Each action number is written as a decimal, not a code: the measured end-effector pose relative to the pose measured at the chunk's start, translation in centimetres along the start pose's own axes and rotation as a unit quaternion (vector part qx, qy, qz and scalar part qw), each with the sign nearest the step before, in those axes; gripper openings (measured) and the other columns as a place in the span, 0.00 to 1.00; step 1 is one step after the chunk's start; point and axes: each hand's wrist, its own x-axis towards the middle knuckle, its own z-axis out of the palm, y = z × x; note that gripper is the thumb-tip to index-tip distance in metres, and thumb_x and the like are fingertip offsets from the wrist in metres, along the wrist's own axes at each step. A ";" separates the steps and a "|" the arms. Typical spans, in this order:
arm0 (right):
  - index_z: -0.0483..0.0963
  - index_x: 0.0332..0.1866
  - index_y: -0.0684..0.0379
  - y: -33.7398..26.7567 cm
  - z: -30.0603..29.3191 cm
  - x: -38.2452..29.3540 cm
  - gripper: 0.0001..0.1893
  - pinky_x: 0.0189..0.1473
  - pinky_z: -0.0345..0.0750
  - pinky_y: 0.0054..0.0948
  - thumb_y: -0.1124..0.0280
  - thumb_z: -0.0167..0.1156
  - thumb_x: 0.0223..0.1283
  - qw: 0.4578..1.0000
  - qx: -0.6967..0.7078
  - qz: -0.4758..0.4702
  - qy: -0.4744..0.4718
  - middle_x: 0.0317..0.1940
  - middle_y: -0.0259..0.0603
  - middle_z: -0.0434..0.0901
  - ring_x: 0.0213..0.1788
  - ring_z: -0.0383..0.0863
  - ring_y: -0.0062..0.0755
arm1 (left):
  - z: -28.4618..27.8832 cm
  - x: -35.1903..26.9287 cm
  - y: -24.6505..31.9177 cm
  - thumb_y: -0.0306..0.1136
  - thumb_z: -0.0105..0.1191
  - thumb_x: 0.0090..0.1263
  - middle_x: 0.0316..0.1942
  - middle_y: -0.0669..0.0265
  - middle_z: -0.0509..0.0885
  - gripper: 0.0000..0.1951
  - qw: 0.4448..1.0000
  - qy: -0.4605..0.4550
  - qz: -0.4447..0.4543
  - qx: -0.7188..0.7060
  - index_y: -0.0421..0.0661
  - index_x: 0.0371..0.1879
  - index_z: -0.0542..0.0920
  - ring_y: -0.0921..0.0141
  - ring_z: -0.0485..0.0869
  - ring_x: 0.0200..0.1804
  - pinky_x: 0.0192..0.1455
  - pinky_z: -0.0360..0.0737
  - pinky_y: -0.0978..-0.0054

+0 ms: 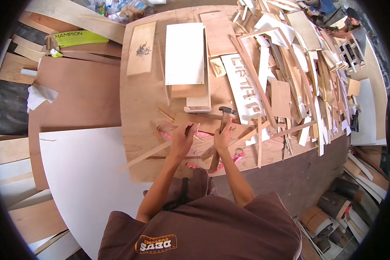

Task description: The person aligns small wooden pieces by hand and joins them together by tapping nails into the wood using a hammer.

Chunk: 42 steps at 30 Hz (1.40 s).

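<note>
My right hand (223,136) is closed around the wooden handle of a claw hammer (227,110), whose metal head points away from me. My left hand (183,139) is raised left of it with bent fingers around something small and dark, too small to name. Beneath both hands lie wood strips (149,157) and a pink measuring tape (239,157) on the plywood worktop (139,107). Farther off stands a wooden box-like piece (197,109) with a white panel (184,53) over it. A pile of nails (143,50) lies on a thin board (148,65) at the back left.
Wood offcuts (281,97) crowd the worktop's right side beside a white board with cut-out letter shapes (245,87). A large white sheet (84,169) lies at the left. Another person (352,24) works at the far right. Scrap pieces (333,208) lie at the lower right.
</note>
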 end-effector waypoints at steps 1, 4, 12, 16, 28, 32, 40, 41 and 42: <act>0.50 0.80 0.65 0.7 0.3 0.2 0.40 0.61 0.72 0.57 0.77 0.58 0.64 1.000 -0.001 0.013 0.000 0.60 0.73 0.70 0.59 0.74 0.73 | 0.1 0.2 0.1 0.32 0.59 0.78 0.24 0.62 0.79 0.10 1.000 0.002 0.011 0.020 0.35 0.40 0.83 0.73 0.73 0.26 0.32 0.72 0.71; 0.51 0.80 0.64 2.8 1.1 0.8 0.40 0.62 0.72 0.56 0.75 0.59 0.64 0.999 -0.007 0.041 -0.012 0.62 0.73 0.69 0.61 0.73 0.71 | 0.1 0.5 -0.9 0.33 0.58 0.79 0.23 0.63 0.78 0.11 0.998 -0.007 0.026 0.050 0.36 0.39 0.82 0.74 0.72 0.27 0.32 0.71 0.71; 0.56 0.80 0.58 -1.5 0.2 -2.8 0.38 0.62 0.76 0.52 0.71 0.60 0.65 0.969 -0.243 -0.054 -0.005 0.69 0.60 0.67 0.66 0.72 0.63 | -1.8 0.2 -1.6 0.37 0.55 0.82 0.23 0.71 0.76 0.14 0.996 -0.082 -0.011 -0.030 0.37 0.40 0.81 0.79 0.71 0.28 0.31 0.71 0.74; 0.70 0.70 0.60 -7.0 -2.9 -4.7 0.26 0.63 0.76 0.43 0.69 0.62 0.69 0.987 -0.049 -0.155 0.009 0.61 0.54 0.77 0.61 0.79 0.51 | -3.3 -0.8 0.3 0.38 0.55 0.81 0.25 0.70 0.77 0.14 0.996 -0.083 0.000 -0.034 0.37 0.39 0.79 0.78 0.72 0.30 0.33 0.72 0.75; 0.79 0.61 0.65 -17.7 -1.2 -17.2 0.17 0.57 0.78 0.31 0.71 0.66 0.71 0.874 0.420 -0.196 -0.146 0.52 0.42 0.82 0.54 0.80 0.30 | -14.5 -6.4 1.7 0.39 0.53 0.83 0.33 0.72 0.80 0.12 0.962 -0.136 0.035 -0.235 0.41 0.43 0.76 0.82 0.76 0.37 0.39 0.74 0.80; 0.80 0.58 0.67 -19.8 2.5 -22.6 0.15 0.58 0.77 0.30 0.74 0.67 0.69 0.870 0.433 -0.220 -0.083 0.53 0.43 0.82 0.53 0.80 0.30 | -20.7 -9.1 0.0 0.37 0.53 0.84 0.36 0.73 0.78 0.11 0.955 -0.214 0.025 -0.202 0.41 0.45 0.76 0.83 0.73 0.38 0.41 0.73 0.82; 0.80 0.51 0.66 -25.8 5.6 -32.2 0.12 0.57 0.79 0.32 0.75 0.71 0.66 0.890 0.404 -0.209 0.031 0.44 0.43 0.86 0.52 0.84 0.32 | -31.2 -12.7 -4.3 0.25 0.61 0.75 0.50 0.60 0.87 0.15 0.913 -0.331 0.143 -0.193 0.38 0.57 0.79 0.72 0.85 0.55 0.59 0.81 0.74; 0.79 0.51 0.66 -25.9 5.6 -32.8 0.13 0.56 0.81 0.33 0.70 0.69 0.68 0.894 0.396 -0.208 0.035 0.44 0.45 0.86 0.51 0.86 0.33 | -31.6 -12.8 -5.0 0.24 0.61 0.74 0.49 0.59 0.88 0.14 0.909 -0.347 0.107 -0.206 0.36 0.56 0.80 0.71 0.86 0.53 0.58 0.82 0.73; 0.79 0.51 0.66 -26.1 5.5 -33.3 0.13 0.56 0.81 0.33 0.70 0.69 0.68 0.896 0.392 -0.206 0.042 0.44 0.45 0.86 0.51 0.86 0.33 | -31.8 -13.0 -5.5 0.23 0.62 0.73 0.48 0.58 0.89 0.14 0.903 -0.362 0.071 -0.218 0.34 0.55 0.81 0.70 0.87 0.52 0.57 0.83 0.72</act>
